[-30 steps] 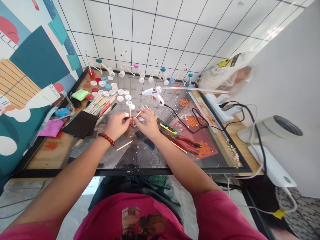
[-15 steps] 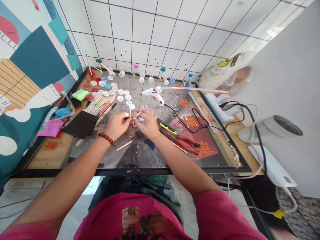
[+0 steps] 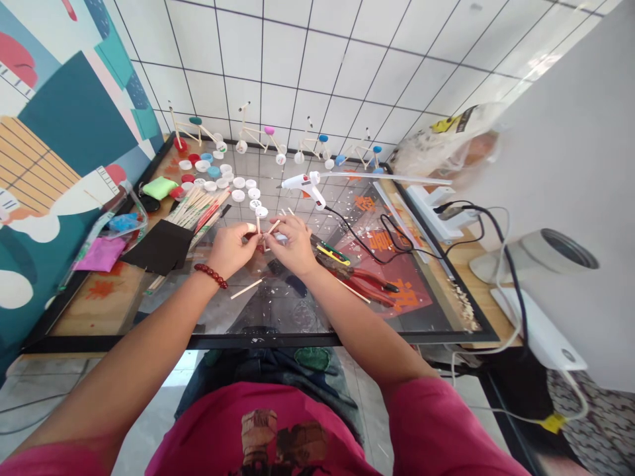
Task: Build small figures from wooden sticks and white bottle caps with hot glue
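Observation:
My left hand (image 3: 234,246), with a beaded bracelet at the wrist, pinches a short wooden stick (image 3: 258,226) that points upward. Close against it, my right hand (image 3: 292,246) is closed on another short wooden stick (image 3: 274,227), tilted to the right. The fingertips of both hands nearly meet, and they hide where the two sticks come together. White bottle caps (image 3: 261,211) lie just beyond the hands. A loose wooden stick (image 3: 247,288) rests on the glass tabletop below them. Beside my right forearm are red-handled pliers (image 3: 367,277) and a yellow cutter (image 3: 333,254).
A white glue gun (image 3: 305,185) lies behind the hands, its cord running right to a power strip (image 3: 436,211). Small stick models with cap wheels (image 3: 258,137) line the back. At left are bundled sticks (image 3: 196,208), black sheets (image 3: 161,246) and green clay (image 3: 160,188).

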`<state>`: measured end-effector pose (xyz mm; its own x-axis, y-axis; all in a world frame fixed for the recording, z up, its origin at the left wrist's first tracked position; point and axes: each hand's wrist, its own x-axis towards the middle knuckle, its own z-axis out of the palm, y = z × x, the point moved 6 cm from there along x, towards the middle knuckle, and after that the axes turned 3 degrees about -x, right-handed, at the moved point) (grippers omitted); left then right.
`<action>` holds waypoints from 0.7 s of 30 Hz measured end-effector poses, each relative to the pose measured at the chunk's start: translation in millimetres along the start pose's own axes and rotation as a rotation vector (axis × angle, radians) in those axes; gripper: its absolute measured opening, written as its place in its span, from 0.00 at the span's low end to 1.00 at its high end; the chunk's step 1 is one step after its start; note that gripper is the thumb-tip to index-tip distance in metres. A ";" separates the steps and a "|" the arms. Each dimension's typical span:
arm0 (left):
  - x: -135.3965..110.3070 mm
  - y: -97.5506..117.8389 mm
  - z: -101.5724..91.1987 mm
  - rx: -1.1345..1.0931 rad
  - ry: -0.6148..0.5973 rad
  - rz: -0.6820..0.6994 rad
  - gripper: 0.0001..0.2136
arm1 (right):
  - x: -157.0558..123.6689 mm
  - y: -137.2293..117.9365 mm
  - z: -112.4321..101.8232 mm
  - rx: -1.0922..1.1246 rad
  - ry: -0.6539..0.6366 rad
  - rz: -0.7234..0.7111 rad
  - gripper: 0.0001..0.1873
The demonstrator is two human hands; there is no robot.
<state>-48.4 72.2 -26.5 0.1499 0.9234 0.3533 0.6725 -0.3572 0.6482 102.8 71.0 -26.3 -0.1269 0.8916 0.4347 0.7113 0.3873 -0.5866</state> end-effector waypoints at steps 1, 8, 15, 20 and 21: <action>-0.1 0.1 0.0 0.000 -0.003 -0.007 0.09 | 0.0 0.2 0.3 -0.002 -0.002 -0.001 0.01; -0.5 0.4 -0.8 0.011 -0.006 -0.023 0.09 | -0.2 0.7 1.4 -0.009 -0.009 0.002 0.01; -0.1 -1.0 0.0 0.007 -0.010 -0.029 0.09 | 0.0 1.3 1.8 -0.009 -0.004 0.004 0.03; -0.2 -0.5 -0.2 0.008 -0.010 -0.030 0.09 | 0.3 1.4 2.0 -0.011 -0.009 0.000 0.02; -0.1 -0.6 0.0 0.006 -0.012 -0.031 0.09 | 0.3 1.2 2.0 -0.013 -0.009 -0.001 0.02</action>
<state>-48.9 72.3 -27.0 0.1374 0.9357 0.3249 0.6815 -0.3274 0.6545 102.3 72.2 -28.2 -0.1341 0.8934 0.4288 0.7198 0.3852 -0.5775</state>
